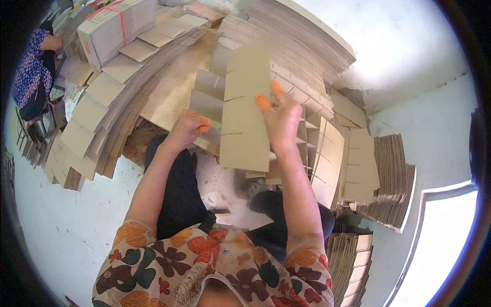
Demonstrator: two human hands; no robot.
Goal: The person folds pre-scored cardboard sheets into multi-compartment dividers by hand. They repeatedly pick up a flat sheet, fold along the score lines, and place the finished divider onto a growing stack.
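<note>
The right hand [283, 118], its thumb and forefinger tipped in orange covers, pinches the right edge of a slotted cardboard sheet [245, 140], which hangs long side upright in front of the torso; gripping by the rim presumably leaves the slots along the opposite edge unobstructed. The left hand [183, 134], fingers curled and likewise orange-tipped, lies just left of the sheet, beside upright cardboard dividers [207, 105]; whether it pinches one cannot be told. To the right, partly hidden by the right hand, stands a grid of crossed partitions [311, 134]. Beneath lies a tan work surface [171, 94]. Along its left side, sheets overlap in a fanned row [97, 105], an arrangement probably suited to quick picking, beside a strapped carton [120, 33]. Tall cardboard stacks [302, 38] line the far side; others [394, 171] lean by the pale wall [424, 123], near a bright opening [434, 250]. A co-worker [35, 71] occupies the left margin.
</note>
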